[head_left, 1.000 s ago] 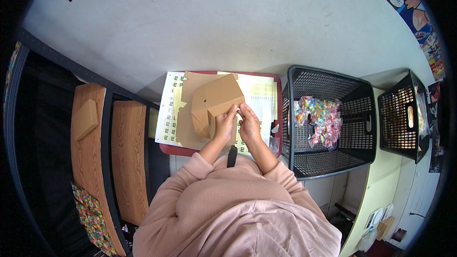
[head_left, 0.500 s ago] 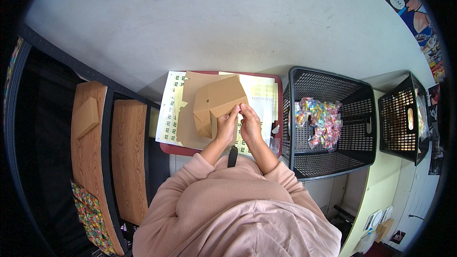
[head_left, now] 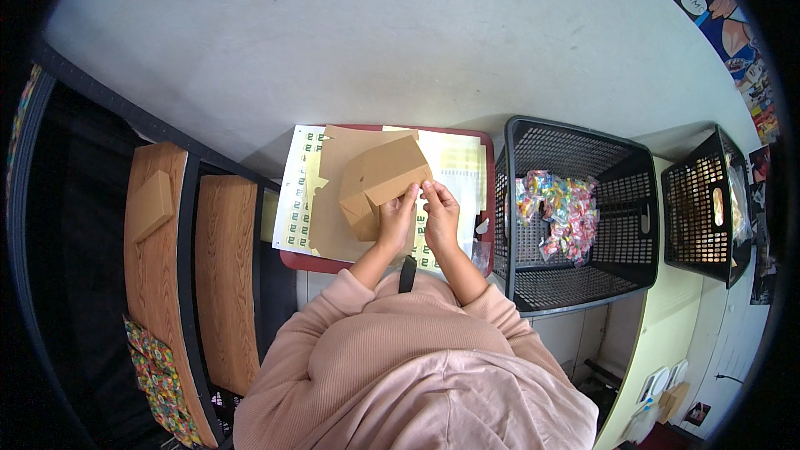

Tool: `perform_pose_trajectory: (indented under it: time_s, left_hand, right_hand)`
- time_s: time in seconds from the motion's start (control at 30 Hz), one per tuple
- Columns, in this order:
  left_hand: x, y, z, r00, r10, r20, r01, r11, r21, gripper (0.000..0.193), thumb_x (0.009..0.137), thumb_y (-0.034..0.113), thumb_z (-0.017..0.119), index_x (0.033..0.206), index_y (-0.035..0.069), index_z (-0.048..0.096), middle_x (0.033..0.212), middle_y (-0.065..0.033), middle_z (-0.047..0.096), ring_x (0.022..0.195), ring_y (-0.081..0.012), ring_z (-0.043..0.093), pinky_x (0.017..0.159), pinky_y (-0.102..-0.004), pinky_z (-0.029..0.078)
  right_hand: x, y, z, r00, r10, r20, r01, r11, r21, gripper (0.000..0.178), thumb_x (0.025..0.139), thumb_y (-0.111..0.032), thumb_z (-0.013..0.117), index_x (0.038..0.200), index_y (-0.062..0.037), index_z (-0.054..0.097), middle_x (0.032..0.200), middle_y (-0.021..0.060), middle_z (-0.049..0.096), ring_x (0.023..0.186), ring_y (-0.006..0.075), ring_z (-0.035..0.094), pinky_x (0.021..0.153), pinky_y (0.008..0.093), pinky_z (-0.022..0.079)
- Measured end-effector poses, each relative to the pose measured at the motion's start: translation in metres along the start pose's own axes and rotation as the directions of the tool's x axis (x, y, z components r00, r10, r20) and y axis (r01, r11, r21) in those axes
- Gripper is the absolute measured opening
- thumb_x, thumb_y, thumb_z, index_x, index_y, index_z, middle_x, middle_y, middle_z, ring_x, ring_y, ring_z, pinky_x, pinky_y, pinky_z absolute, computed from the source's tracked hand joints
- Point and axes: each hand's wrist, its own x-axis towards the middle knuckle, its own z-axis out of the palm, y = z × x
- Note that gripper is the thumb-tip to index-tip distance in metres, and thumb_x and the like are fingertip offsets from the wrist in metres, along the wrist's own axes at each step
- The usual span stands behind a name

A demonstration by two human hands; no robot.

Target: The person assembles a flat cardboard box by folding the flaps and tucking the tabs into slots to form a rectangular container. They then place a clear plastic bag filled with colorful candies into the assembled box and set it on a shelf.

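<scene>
A partly folded brown cardboard box (head_left: 379, 171) is tilted over a red-rimmed tray (head_left: 492, 225), its creased end panel turned toward me. My left hand (head_left: 398, 215) is closed on the box's near edge, thumb up; its other fingers are partly hidden beneath the cardboard. My right hand (head_left: 442, 210) pinches the box's right corner between thumb and fingertips. Under the box lie a flat brown cardboard piece (head_left: 329, 229) and white sheets with rows of green-printed labels (head_left: 292, 217).
To the right stands a black plastic crate (head_left: 621, 225) with wrapped candies (head_left: 567, 212), and a smaller black crate (head_left: 700, 225) beyond it. Wooden shelves (head_left: 227, 283) at left hold another cardboard box (head_left: 152, 207) and a colourful candy bag (head_left: 158, 375). A white wall (head_left: 400, 50) rises behind the tray.
The box has tipped slightly, its far right corner shifting a little. My right hand has moved slightly right, its fingers spreading somewhat at the corner. My left hand stays nearly in place.
</scene>
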Motion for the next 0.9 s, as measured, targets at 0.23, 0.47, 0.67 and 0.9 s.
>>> perform_pose_trajectory:
  time_s: [0.23, 0.47, 0.67, 0.9]
  left_hand:
    - [0.001, 0.002, 0.001, 1.000, 0.018, 0.007, -0.018, 1.000, 0.017, 0.014, 0.084, 0.019, 0.052, 0.085, 0.006, 0.054, 0.067, 0.0051, 0.044, 0.058, -0.0031, 0.035, 0.051, -0.0180, 0.028]
    - [0.001, -0.007, -0.006, 0.994, -0.103, 0.031, 0.104, 0.994, -0.023, 0.014, 0.083, 0.013, 0.052, 0.090, 0.002, 0.056, 0.086, -0.0003, 0.055, 0.077, -0.0057, 0.049, 0.066, -0.0189, 0.039]
    - [-0.001, -0.008, -0.002, 0.999, -0.040, -0.005, 0.040, 0.999, -0.017, 0.014, 0.083, 0.011, 0.052, 0.092, 0.000, 0.054, 0.089, -0.0027, 0.056, 0.082, -0.0076, 0.051, 0.071, -0.0208, 0.041]
    - [-0.007, -0.002, 0.010, 0.997, 0.024, -0.070, -0.021, 0.999, 0.036, 0.015, 0.083, 0.017, 0.053, 0.090, 0.004, 0.054, 0.074, 0.0046, 0.049, 0.060, -0.0021, 0.038, 0.052, -0.0170, 0.031]
  right_hand:
    - [-0.002, -0.005, 0.003, 0.998, 0.016, 0.053, -0.017, 1.000, 0.022, 0.012, 0.079, -0.018, 0.058, 0.086, -0.0081, 0.059, 0.074, -0.0046, 0.055, 0.065, 0.0017, 0.044, 0.055, 0.0150, 0.030]
    - [0.000, -0.003, 0.000, 0.990, 0.136, -0.026, -0.135, 0.990, 0.038, 0.007, 0.080, -0.015, 0.056, 0.084, -0.0100, 0.058, 0.077, -0.0053, 0.055, 0.072, 0.0031, 0.046, 0.062, 0.0173, 0.030]
    - [-0.001, -0.003, 0.003, 0.998, 0.067, -0.005, -0.067, 0.997, 0.043, 0.010, 0.081, -0.013, 0.054, 0.085, -0.0047, 0.056, 0.077, 0.0002, 0.056, 0.074, 0.0066, 0.047, 0.068, 0.0193, 0.033]
    - [0.002, 0.004, 0.001, 0.999, 0.026, -0.034, -0.027, 0.999, -0.024, 0.010, 0.082, -0.011, 0.052, 0.085, -0.0028, 0.056, 0.078, 0.0018, 0.056, 0.072, 0.0066, 0.047, 0.067, 0.0189, 0.034]
